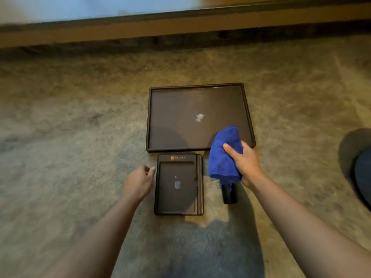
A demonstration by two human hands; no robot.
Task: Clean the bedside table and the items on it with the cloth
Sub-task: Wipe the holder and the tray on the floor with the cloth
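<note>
A large dark rectangular tray (152,117) lies flat on the carpet, with a small pale glare spot in its middle. In front of it lies a smaller dark tray (198,187) with a gold logo at its top edge. My right hand (244,163) grips a bunched blue cloth (222,155) over the big tray's near right corner. My left hand (140,180) hovers with loosely curled fingers just left of the small tray, holding nothing. A short black cylinder (228,194) lies on the carpet under the cloth, partly hidden.
Mottled beige carpet (80,137) covers the floor all around. A long wooden ledge (180,25) runs across the far side. A dark rounded object (361,169) sits at the right edge.
</note>
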